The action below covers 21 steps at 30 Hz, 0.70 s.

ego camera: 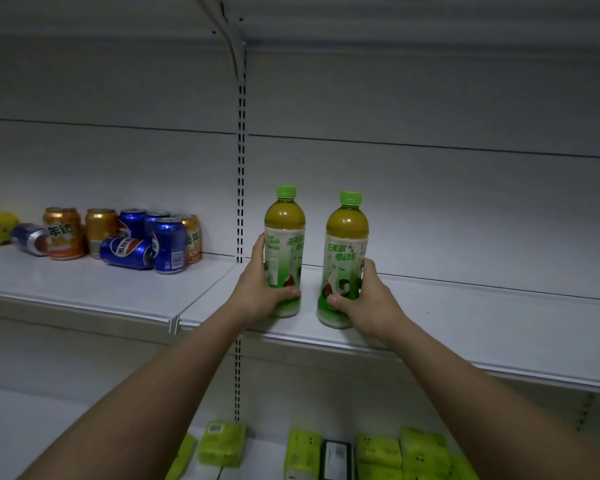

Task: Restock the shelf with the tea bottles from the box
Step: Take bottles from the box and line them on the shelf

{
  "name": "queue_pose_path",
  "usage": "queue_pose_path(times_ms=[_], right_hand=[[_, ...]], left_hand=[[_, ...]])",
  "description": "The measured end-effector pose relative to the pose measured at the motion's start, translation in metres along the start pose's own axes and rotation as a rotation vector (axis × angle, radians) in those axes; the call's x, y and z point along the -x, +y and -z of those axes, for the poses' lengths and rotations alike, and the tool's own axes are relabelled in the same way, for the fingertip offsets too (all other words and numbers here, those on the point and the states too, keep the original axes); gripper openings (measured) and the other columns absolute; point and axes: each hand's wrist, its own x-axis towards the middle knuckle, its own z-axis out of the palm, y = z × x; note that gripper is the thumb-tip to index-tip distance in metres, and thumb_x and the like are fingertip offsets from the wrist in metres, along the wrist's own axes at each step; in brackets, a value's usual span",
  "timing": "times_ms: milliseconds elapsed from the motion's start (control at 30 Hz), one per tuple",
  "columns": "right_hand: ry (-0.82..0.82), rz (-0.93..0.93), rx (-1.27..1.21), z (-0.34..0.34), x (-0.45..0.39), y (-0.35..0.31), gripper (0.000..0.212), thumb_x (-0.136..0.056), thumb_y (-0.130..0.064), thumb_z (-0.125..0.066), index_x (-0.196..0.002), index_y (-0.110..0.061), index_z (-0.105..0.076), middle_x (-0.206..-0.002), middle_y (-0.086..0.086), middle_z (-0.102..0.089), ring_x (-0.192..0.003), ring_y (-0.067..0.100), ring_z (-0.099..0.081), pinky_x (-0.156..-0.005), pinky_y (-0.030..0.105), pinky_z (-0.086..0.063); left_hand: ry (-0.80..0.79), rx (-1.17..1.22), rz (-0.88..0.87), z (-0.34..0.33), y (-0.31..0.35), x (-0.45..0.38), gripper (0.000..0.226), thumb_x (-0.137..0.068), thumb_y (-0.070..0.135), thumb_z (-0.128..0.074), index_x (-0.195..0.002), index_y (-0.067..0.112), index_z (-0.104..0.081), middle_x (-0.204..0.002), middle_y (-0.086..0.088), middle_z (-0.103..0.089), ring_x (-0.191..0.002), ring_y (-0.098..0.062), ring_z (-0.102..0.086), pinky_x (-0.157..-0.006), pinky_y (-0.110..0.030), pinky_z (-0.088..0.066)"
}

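Standing upright near the front edge of the white shelf (465, 317), two tea bottles: left hand (257, 292) gripping the left bottle (284, 251) low around its label, right hand (364, 299) gripping the right bottle (345, 261) likewise; crowding the neighbouring shelf section, soda cans (136, 237), some lying tipped over

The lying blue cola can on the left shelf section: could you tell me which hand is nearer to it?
Left. The left hand grips its bottle just right of the can; the right hand lies farther right.
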Motion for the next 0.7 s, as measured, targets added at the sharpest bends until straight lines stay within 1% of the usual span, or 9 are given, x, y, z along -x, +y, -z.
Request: queue_pose_path(times_ms=[67, 133, 200, 267, 367, 467, 533, 633, 700], right_hand=[[0.013, 0.008, 0.024, -0.011, -0.015, 0.001, 0.061, -0.085, -0.019, -0.073, -0.133, -0.023, -0.036, -0.132, 0.0, -0.058, -0.109, 0.018, -0.055, -0.094, 0.031, -0.046], [0.025, 0.014, 0.057, -0.024, -0.031, 0.001, 0.061, -0.085, -0.022, -0.073, -0.132, -0.023, -0.035, -0.133, 0.001, -0.058, -0.116, 0.025, -0.057, -0.101, 0.041, -0.047], [0.031, 0.023, 0.077, -0.037, -0.046, 0.001, 0.06, -0.085, -0.024, -0.072, -0.132, -0.023, -0.034, -0.134, 0.0, -0.057, -0.119, 0.027, -0.057, -0.102, 0.045, -0.047], [0.037, 0.035, 0.088, -0.049, -0.062, 0.002, 0.06, -0.085, -0.025, -0.072, -0.131, -0.023, -0.034, -0.133, -0.001, -0.057, -0.119, 0.027, -0.057, -0.102, 0.044, -0.047], [0.039, 0.044, 0.091, -0.066, -0.09, 0.002, 0.059, -0.086, -0.025, -0.071, -0.132, -0.023, -0.034, -0.132, -0.001, -0.058, -0.117, 0.025, -0.057, -0.099, 0.04, -0.047], [0.05, 0.048, 0.104, -0.084, -0.118, 0.004, 0.061, -0.086, -0.025, -0.071, -0.134, -0.021, -0.033, -0.133, 0.001, -0.058, -0.117, 0.027, -0.058, -0.098, 0.039, -0.047], [0.071, 0.053, 0.102, -0.096, -0.134, 0.005, 0.063, -0.087, -0.026, -0.071, -0.136, -0.021, -0.033, -0.133, 0.002, -0.059, -0.117, 0.027, -0.058, -0.096, 0.037, -0.045], [0.093, 0.054, 0.11, -0.11, -0.156, 0.006, 0.062, -0.088, -0.026, -0.069, -0.137, -0.021, -0.032, -0.132, 0.001, -0.059, -0.115, 0.028, -0.058, -0.089, 0.032, -0.042], [0.113, 0.067, 0.106, -0.121, -0.166, 0.009, 0.06, -0.089, -0.028, -0.068, -0.137, -0.02, -0.033, -0.131, 0.001, -0.06, -0.115, 0.027, -0.059, -0.085, 0.03, -0.04]], left_hand=[[0.0, 0.001, 0.007, 0.005, -0.01, -0.011, 0.108, -0.074, 0.008, -0.08, -0.151, 0.033, -0.007, -0.13, 0.001, -0.048, -0.117, -0.012, -0.044, -0.092, -0.027, -0.04], [0.008, 0.009, 0.015, 0.01, -0.021, -0.023, 0.105, -0.076, 0.01, -0.079, -0.15, 0.034, -0.01, -0.122, 0.004, -0.047, -0.111, -0.009, -0.043, -0.091, -0.028, -0.042], [0.027, 0.019, 0.029, 0.017, -0.034, -0.035, 0.102, -0.077, 0.01, -0.078, -0.15, 0.035, -0.011, -0.124, 0.004, -0.047, -0.11, -0.011, -0.046, -0.088, -0.028, -0.045], [0.043, 0.012, 0.041, 0.023, -0.047, -0.05, 0.101, -0.077, 0.012, -0.078, -0.15, 0.036, -0.012, -0.128, 0.002, -0.048, -0.109, -0.013, -0.048, -0.088, -0.029, -0.047], [0.04, -0.022, 0.06, 0.032, -0.063, -0.073, 0.102, -0.077, 0.015, -0.079, -0.151, 0.033, -0.01, -0.121, 0.002, -0.048, -0.112, -0.017, -0.05, -0.099, -0.036, -0.046], [0.03, -0.038, 0.052, 0.036, -0.075, -0.096, 0.1, -0.079, 0.012, -0.077, -0.151, 0.029, -0.009, -0.119, 0.004, -0.047, -0.111, -0.013, -0.047, -0.098, -0.03, -0.041], [0.072, -0.041, 0.041, 0.035, -0.085, -0.108, 0.099, -0.079, 0.011, -0.076, -0.15, 0.029, -0.011, -0.127, 0.003, -0.049, -0.116, -0.014, -0.048, -0.101, -0.029, -0.041], [0.163, -0.056, 0.029, 0.029, -0.1, -0.121, 0.096, -0.078, 0.016, -0.077, -0.149, 0.034, -0.015, -0.136, 0.0, -0.05, -0.124, -0.02, -0.051, -0.106, -0.041, -0.044], [0.17, -0.023, 0.023, 0.027, -0.106, -0.126, 0.092, -0.079, 0.016, -0.076, -0.148, 0.033, -0.018, -0.132, 0.003, -0.05, -0.122, -0.016, -0.051, -0.104, -0.035, -0.045]])
